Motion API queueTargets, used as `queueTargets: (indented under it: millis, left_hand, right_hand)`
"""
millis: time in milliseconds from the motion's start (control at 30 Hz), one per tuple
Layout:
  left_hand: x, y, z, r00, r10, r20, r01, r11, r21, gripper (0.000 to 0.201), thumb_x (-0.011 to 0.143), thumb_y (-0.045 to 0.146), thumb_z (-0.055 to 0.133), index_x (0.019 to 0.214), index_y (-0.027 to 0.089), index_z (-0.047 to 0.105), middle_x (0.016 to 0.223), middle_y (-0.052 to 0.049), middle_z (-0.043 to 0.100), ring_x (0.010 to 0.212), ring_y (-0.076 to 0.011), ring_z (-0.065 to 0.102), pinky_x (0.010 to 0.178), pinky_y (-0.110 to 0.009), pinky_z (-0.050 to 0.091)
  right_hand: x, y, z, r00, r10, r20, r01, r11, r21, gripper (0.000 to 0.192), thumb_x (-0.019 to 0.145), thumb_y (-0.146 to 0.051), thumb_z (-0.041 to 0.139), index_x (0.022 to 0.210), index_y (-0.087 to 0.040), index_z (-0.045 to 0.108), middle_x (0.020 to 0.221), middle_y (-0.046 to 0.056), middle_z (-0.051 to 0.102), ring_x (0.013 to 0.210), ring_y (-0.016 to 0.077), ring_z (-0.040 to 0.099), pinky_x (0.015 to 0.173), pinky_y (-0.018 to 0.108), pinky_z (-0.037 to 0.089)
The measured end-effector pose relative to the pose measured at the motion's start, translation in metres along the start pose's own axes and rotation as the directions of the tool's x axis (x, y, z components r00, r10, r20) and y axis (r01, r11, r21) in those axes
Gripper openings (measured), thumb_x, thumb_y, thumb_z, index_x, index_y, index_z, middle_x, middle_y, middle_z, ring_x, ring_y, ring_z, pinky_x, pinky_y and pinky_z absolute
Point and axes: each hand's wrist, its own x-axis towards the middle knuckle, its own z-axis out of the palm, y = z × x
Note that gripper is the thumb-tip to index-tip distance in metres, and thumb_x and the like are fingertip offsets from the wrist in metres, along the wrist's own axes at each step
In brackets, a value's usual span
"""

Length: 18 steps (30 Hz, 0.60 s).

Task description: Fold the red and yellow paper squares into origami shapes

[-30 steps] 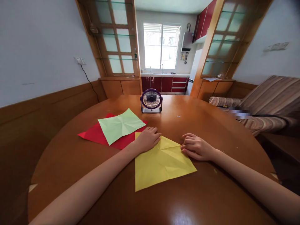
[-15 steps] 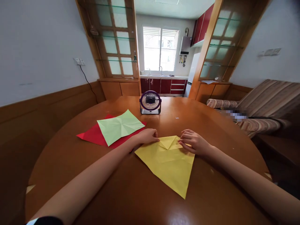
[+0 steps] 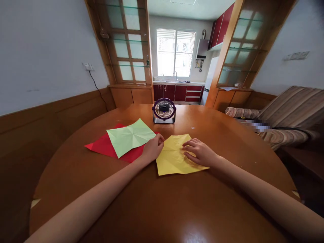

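Note:
A creased sheet of yellow paper [image 3: 174,158] lies on the table in front of me, its surface marked with fold lines. At its upper left edge my left hand [image 3: 153,147] is closed, thumb and fingers pinching the paper's rim. My right hand [image 3: 198,152] rests over the sheet's right side with fingers apart, touching the surface. Left of the yellow paper is a light green sheet [image 3: 131,135] with creases radiating from its middle. Beneath the green one lies a red sheet [image 3: 101,146], partly covered. My left hand overlaps the green and red sheets' right ends.
A small purple-rimmed fan [image 3: 164,109] stands on the far part of the round wooden table [image 3: 141,206]. To the right is a striped armchair [image 3: 291,111]. Cabinets with glass shelves flank a kitchen opening behind the table.
The yellow sheet has been turned and its folded upper flap opened out; its long lower point no longer reaches toward me. Both hands have shifted, the right one leftward onto the paper.

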Motion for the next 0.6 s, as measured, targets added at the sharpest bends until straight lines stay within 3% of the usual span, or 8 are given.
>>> queueTargets:
  millis: [133,233,367,467,600]
  left_hand:
    - [-0.017,0.0,0.001,0.992,-0.016,-0.125,0.036,0.986,0.162,0.019,0.086,0.015,0.045,0.101,0.022,0.055,0.085,-0.002,0.068,0.075,-0.0193,0.063,0.063,-0.028,0.038]
    - [-0.026,0.001,0.005,0.997,0.051,-0.057,-0.031,0.95,0.311,0.016,0.086,0.017,0.046,0.095,0.02,0.059,0.081,-0.003,0.069,0.076,-0.0208,0.064,0.069,-0.031,0.04]
    - [-0.03,-0.001,0.008,0.978,0.202,0.055,-0.207,0.887,0.414,0.015,0.085,0.02,0.049,0.087,0.017,0.064,0.082,-0.007,0.068,0.08,-0.0232,0.063,0.076,-0.036,0.043]
    - [-0.03,-0.007,0.008,0.922,0.38,0.08,-0.382,0.85,0.363,0.02,0.086,0.021,0.049,0.092,0.017,0.069,0.096,-0.01,0.067,0.094,-0.0246,0.06,0.086,-0.039,0.044]
    - [-0.031,-0.018,0.007,0.818,0.552,0.162,-0.574,0.803,0.16,0.03,0.093,0.028,0.047,0.116,0.021,0.066,0.123,-0.008,0.061,0.115,-0.022,0.054,0.101,-0.036,0.041]
  right_hand:
    - [0.002,-0.009,0.007,0.996,0.018,0.092,-0.025,0.997,0.077,0.024,0.095,-0.028,0.049,0.107,-0.018,0.066,0.109,0.011,0.066,0.1,0.0223,0.061,0.09,0.04,0.048]
    - [0.003,-0.011,0.012,0.989,-0.009,0.144,-0.009,0.992,0.125,0.026,0.096,-0.029,0.048,0.111,-0.017,0.065,0.111,0.011,0.066,0.102,0.0224,0.061,0.092,0.04,0.048]
    - [0.005,-0.005,0.016,0.982,-0.046,0.184,0.016,0.987,0.158,0.029,0.095,-0.027,0.048,0.117,-0.016,0.063,0.116,0.013,0.064,0.107,0.0235,0.061,0.093,0.041,0.049]
    - [0.004,0.003,0.019,0.98,-0.053,0.194,0.018,0.985,0.174,0.03,0.096,-0.025,0.046,0.12,-0.015,0.062,0.123,0.013,0.063,0.113,0.0238,0.059,0.097,0.043,0.048]
    - [-0.004,0.009,0.016,0.985,-0.05,0.164,0.013,0.975,0.223,0.031,0.097,-0.025,0.045,0.121,-0.016,0.061,0.124,0.014,0.062,0.118,0.0227,0.057,0.1,0.043,0.046]
